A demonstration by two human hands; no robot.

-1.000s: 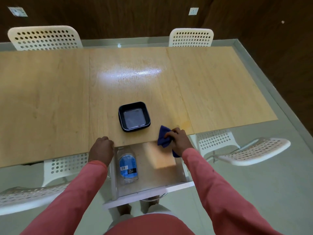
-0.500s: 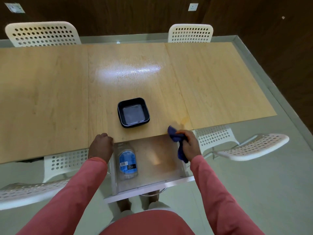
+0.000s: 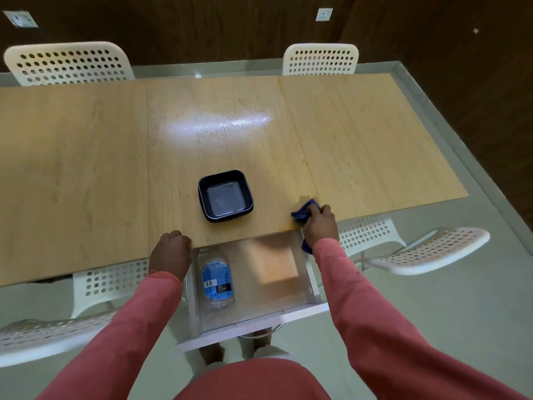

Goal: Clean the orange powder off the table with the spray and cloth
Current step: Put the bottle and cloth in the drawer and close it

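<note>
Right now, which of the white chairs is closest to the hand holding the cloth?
The chair tucked under the table's near edge, just right of the right hand gripping the blue cloth; every other chair is farther away.

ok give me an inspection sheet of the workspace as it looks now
surface: wooden table, glare patch mid-top; faint orange tint near the front edge by the cloth
job's things: blue cloth pressed on the table near its front edge; spray bottle lying in the open drawer under the table
clutter: black square tray on the table, left of the cloth
hands: right hand gripping the cloth; left hand fisted at the table edge, holding nothing seen
cables: nothing seen
surroundings: white perforated chairs around the table, dark wood wall with sockets, pale floor
</note>
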